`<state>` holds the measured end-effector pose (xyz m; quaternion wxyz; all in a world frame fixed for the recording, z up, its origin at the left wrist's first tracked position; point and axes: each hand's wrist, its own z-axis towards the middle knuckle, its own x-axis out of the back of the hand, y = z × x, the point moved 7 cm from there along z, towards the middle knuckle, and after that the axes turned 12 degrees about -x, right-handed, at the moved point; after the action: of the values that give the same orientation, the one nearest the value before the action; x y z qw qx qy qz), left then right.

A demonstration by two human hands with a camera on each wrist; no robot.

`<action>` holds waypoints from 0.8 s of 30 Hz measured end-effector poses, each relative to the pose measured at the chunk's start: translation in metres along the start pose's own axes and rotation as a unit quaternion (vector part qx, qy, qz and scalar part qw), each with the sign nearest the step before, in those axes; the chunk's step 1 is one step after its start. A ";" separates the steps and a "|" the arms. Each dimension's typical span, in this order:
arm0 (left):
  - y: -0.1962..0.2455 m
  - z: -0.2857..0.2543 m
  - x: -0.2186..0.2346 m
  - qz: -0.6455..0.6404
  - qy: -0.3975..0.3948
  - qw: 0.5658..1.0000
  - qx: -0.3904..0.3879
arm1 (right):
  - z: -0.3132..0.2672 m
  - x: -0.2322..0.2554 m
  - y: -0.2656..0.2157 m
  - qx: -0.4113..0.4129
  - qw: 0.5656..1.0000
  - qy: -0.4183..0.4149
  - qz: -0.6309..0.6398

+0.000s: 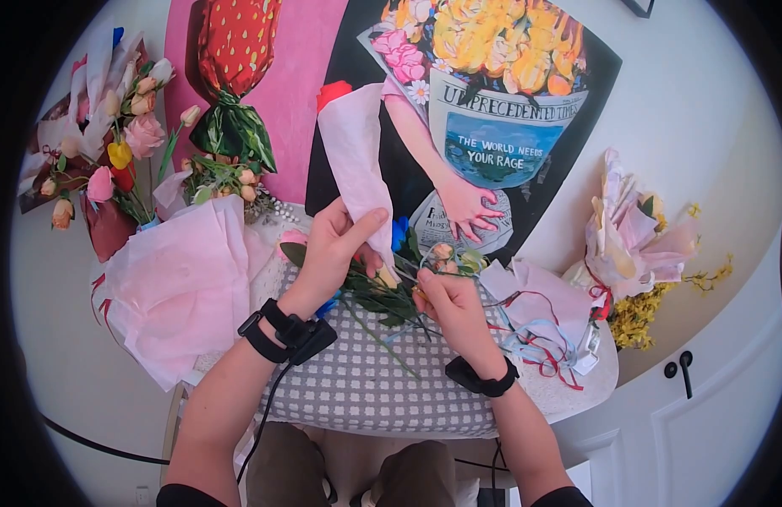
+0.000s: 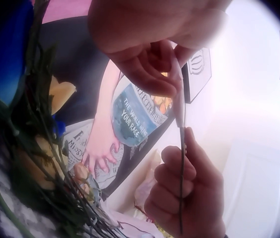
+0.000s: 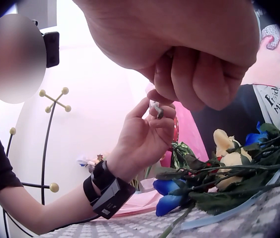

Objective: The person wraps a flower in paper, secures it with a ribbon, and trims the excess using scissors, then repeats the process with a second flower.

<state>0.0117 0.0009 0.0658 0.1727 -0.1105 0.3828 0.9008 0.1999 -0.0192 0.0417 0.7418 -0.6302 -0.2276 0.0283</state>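
A red flower (image 1: pixel 333 95) pokes from the top of a pale pink paper wrap (image 1: pixel 355 152). My left hand (image 1: pixel 339 245) pinches the narrow lower end of the wrap between thumb and fingers. Below it, my right hand (image 1: pixel 455 306) grips the thin green stem (image 2: pixel 182 148) that comes out of the paper, its fingers curled round it in the left wrist view. Loose artificial flowers lie under the hands, with blue petals (image 3: pixel 167 196), cream roses (image 3: pixel 234 166) and dark green leaves (image 1: pixel 378 296).
A grey checked cloth (image 1: pixel 366 380) covers the table's middle. Pink paper sheets (image 1: pixel 175 287) lie at left; red and blue ribbons (image 1: pixel 543 346) sit on the right. Bouquets (image 1: pixel 632 228) stand on both sides, and painted panels (image 1: pixel 323 169) lean behind.
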 end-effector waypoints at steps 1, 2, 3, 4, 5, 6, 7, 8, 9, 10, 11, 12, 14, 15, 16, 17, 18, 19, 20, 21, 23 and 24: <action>0.000 0.000 0.000 0.000 0.000 1.000 0.000 | 0.000 0.000 0.000 0.000 1.000 -0.004 0.008; 0.001 0.000 -0.001 0.002 0.001 1.000 -0.002 | 0.000 0.000 -0.002 0.000 1.000 -0.004 0.008; 0.001 0.000 -0.001 0.003 0.002 1.000 -0.004 | -0.001 0.000 -0.003 -0.006 1.000 -0.003 0.011; 0.002 0.000 -0.001 0.003 0.002 1.000 -0.005 | -0.002 0.001 -0.004 -0.011 1.000 -0.001 0.014; 0.000 -0.001 -0.002 -0.008 -0.009 1.000 0.005 | -0.003 0.002 -0.005 -0.011 1.000 -0.001 0.014; -0.001 -0.002 -0.003 -0.018 -0.020 1.000 0.015 | -0.003 0.003 -0.002 -0.033 0.998 -0.002 0.056; -0.001 -0.002 -0.004 -0.018 -0.020 1.000 0.015 | -0.003 0.005 0.001 -0.054 0.994 -0.002 0.098; -0.002 -0.004 -0.007 -0.025 -0.031 0.999 0.019 | -0.003 0.005 0.000 -0.054 0.994 -0.002 0.098; -0.002 -0.005 -0.010 -0.032 -0.041 0.998 0.022 | -0.004 0.006 -0.002 -0.041 0.995 0.003 0.091; -0.003 -0.006 -0.011 -0.032 -0.041 0.998 0.022 | -0.004 0.007 -0.004 -0.029 0.996 0.008 0.084; -0.003 -0.006 -0.012 -0.044 -0.041 0.998 0.018 | -0.004 0.007 -0.004 -0.029 0.996 0.008 0.085; -0.003 -0.006 -0.012 -0.056 -0.040 0.998 0.014 | -0.004 0.006 -0.006 -0.009 0.997 0.010 0.074; -0.004 -0.005 -0.010 -0.074 -0.040 0.996 0.017 | -0.004 0.006 -0.007 0.011 0.998 0.013 0.064; -0.004 -0.005 -0.010 -0.092 -0.041 0.995 0.020 | -0.003 0.007 -0.007 0.023 0.998 0.015 0.063; -0.002 -0.005 -0.010 -0.092 -0.040 0.995 0.020 | -0.003 0.007 -0.007 0.035 0.997 0.017 0.062; 0.000 -0.005 -0.010 -0.084 -0.031 0.996 0.021 | -0.004 0.007 -0.008 0.035 0.997 0.017 0.062; 0.001 -0.005 -0.009 -0.077 -0.021 0.997 0.022 | -0.004 0.007 -0.009 0.036 0.998 0.022 0.047; 0.000 -0.005 -0.008 -0.077 -0.021 0.997 0.022 | -0.005 0.008 -0.010 0.036 0.998 0.027 0.033; 0.000 -0.004 -0.006 -0.074 -0.028 0.997 0.015 | -0.005 0.008 -0.009 0.037 0.998 0.027 0.033; 0.001 -0.003 -0.006 -0.071 -0.036 0.997 0.009 | -0.005 0.006 -0.012 0.057 0.998 0.023 0.013; 0.006 -0.002 -0.009 -0.073 -0.032 0.997 0.009 | -0.006 0.005 -0.016 0.076 0.997 0.019 -0.006; 0.008 -0.001 -0.010 -0.074 -0.028 0.997 0.009 | -0.008 0.004 -0.019 0.091 0.995 0.026 -0.018</action>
<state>0.0176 -0.0074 0.0739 0.2510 -0.1115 0.3767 0.8847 0.2019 -0.0287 0.0607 0.8025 -0.5561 -0.2155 0.0191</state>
